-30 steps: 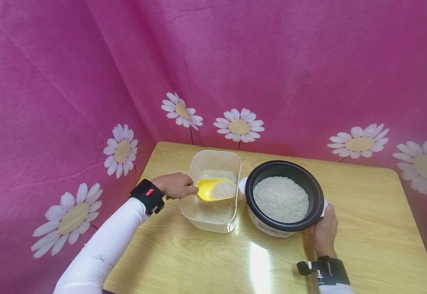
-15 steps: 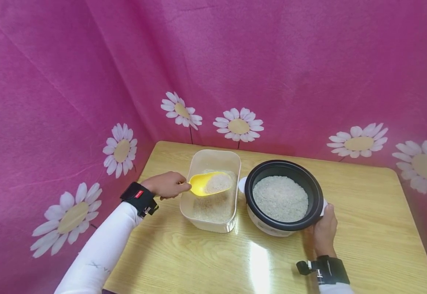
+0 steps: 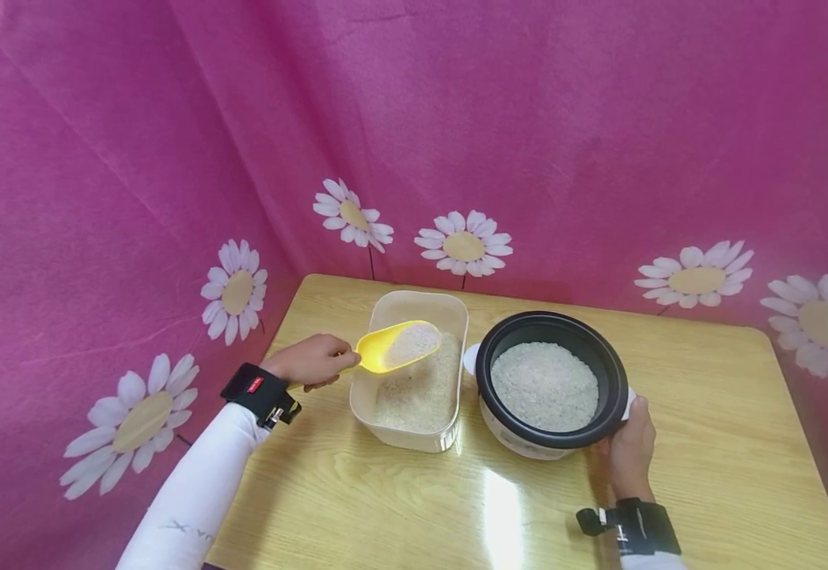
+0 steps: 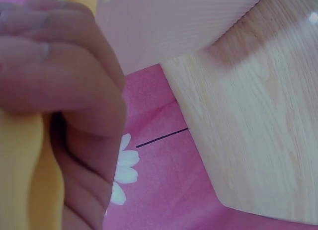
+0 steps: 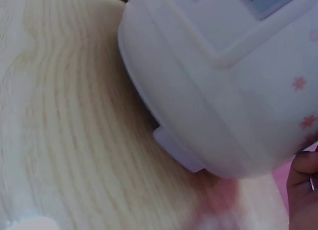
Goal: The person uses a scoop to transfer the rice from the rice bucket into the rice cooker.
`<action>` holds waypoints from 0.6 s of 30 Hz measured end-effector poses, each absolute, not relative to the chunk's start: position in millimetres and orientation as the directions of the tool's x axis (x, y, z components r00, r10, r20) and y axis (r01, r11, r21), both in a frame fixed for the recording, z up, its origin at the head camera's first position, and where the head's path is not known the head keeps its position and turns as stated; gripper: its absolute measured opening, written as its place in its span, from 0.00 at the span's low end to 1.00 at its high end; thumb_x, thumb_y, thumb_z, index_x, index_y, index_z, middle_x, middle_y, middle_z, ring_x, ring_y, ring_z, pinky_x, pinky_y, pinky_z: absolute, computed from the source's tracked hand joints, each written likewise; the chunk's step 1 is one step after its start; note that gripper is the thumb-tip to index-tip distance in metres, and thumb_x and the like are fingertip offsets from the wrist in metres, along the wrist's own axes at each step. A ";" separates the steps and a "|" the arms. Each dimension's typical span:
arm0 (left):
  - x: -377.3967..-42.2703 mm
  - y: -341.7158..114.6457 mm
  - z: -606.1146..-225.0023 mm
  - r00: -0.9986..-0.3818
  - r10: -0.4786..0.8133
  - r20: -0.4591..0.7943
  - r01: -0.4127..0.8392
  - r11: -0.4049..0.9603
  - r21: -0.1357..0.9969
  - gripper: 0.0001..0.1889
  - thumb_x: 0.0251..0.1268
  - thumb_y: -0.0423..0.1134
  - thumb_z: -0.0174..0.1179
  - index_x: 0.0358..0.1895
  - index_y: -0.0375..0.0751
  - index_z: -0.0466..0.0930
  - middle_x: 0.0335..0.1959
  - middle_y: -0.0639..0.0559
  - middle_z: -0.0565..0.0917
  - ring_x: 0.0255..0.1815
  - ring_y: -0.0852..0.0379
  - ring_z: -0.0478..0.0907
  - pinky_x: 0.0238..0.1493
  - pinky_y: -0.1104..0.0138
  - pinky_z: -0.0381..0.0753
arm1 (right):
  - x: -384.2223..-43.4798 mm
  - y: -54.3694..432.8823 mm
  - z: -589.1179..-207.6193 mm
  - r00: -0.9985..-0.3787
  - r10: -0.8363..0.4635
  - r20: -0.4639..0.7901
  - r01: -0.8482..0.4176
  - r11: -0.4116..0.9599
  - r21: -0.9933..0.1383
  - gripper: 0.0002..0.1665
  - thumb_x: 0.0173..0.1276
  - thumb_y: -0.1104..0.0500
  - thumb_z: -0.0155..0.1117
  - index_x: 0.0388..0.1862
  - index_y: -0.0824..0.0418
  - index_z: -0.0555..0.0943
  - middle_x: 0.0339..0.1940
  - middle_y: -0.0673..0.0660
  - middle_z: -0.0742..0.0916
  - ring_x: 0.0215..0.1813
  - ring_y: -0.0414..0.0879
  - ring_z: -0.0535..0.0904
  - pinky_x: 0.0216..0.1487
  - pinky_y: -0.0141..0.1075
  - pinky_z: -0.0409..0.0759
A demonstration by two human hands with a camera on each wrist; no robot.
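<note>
My left hand (image 3: 314,360) grips the handle of a yellow scoop (image 3: 377,348), which carries a heap of rice (image 3: 414,343). The scoop hangs over an open pale plastic bin (image 3: 414,305) with more rice inside. In the left wrist view, curled fingers (image 4: 74,66) wrap the yellow handle (image 4: 25,175). To the right of the bin stands a rice cooker (image 3: 549,380), white outside, with a dark inner pot holding a layer of rice (image 3: 545,388). At its right side handle, my right hand (image 3: 631,447) holds the cooker; some fingers are hidden there.
Both vessels stand close together on a light wooden table (image 3: 713,412). Behind and to the left hangs a pink cloth (image 3: 528,119) printed with white daisies. The cooker's other white handle (image 3: 471,359) points toward the bin.
The loaded scoop has moved left and slightly up and away over the bin, with my left hand drawing back leftward. My right hand and the cooker stay where they were.
</note>
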State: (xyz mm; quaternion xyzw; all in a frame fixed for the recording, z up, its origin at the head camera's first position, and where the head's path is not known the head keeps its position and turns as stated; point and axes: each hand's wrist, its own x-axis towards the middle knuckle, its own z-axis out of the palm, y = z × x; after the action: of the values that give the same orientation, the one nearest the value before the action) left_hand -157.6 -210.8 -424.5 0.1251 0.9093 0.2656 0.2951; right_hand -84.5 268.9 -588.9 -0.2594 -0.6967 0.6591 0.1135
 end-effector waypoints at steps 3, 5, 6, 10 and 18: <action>-156.2 -211.1 -425.3 -0.794 0.384 -0.471 0.069 0.827 0.557 0.18 0.79 0.52 0.50 0.38 0.44 0.80 0.14 0.58 0.71 0.12 0.59 0.67 0.18 0.68 0.68 | -86.4 268.9 -584.6 -0.819 0.519 -0.245 0.234 -0.088 -0.968 0.27 0.83 0.38 0.38 0.48 0.47 0.84 0.33 0.38 0.83 0.40 0.36 0.75 0.45 0.24 0.70; -155.6 -211.2 -425.5 -0.794 0.385 -0.470 0.070 0.826 0.559 0.18 0.79 0.53 0.50 0.40 0.42 0.81 0.14 0.57 0.71 0.12 0.59 0.67 0.18 0.68 0.67 | -88.0 269.1 -581.2 -0.807 0.513 -0.292 0.240 -0.167 -0.956 0.25 0.82 0.39 0.43 0.44 0.49 0.85 0.31 0.40 0.83 0.38 0.38 0.75 0.42 0.27 0.70; -155.3 -211.2 -425.5 -0.794 0.387 -0.469 0.072 0.825 0.561 0.19 0.79 0.53 0.50 0.41 0.42 0.81 0.14 0.57 0.71 0.12 0.59 0.67 0.18 0.68 0.67 | -88.3 269.3 -579.4 -0.805 0.506 -0.311 0.253 -0.182 -0.950 0.26 0.82 0.38 0.44 0.43 0.50 0.85 0.30 0.41 0.82 0.37 0.38 0.75 0.41 0.29 0.70; -154.2 -210.8 -426.1 -0.792 0.404 -0.458 0.082 0.813 0.576 0.20 0.80 0.52 0.50 0.43 0.39 0.82 0.14 0.58 0.71 0.12 0.59 0.66 0.19 0.68 0.68 | -89.1 270.4 -574.1 -0.813 0.495 -0.307 0.296 -0.103 -0.950 0.32 0.82 0.34 0.38 0.38 0.50 0.84 0.29 0.41 0.81 0.40 0.40 0.73 0.44 0.32 0.66; -150.9 -207.6 -428.4 -0.797 0.406 -0.448 0.071 0.799 0.597 0.17 0.79 0.52 0.51 0.40 0.44 0.80 0.15 0.57 0.71 0.12 0.59 0.66 0.19 0.68 0.68 | -89.2 267.5 -568.0 -0.836 0.513 -0.195 0.289 0.110 -0.951 0.32 0.82 0.32 0.31 0.45 0.43 0.82 0.36 0.36 0.80 0.45 0.35 0.73 0.49 0.29 0.65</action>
State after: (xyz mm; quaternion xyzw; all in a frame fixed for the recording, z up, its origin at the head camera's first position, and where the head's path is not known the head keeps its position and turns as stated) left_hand -150.9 -207.6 -428.4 0.1321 0.9029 0.2883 0.2902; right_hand -89.2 267.5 -568.0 -0.2715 -0.7392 0.6095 0.0919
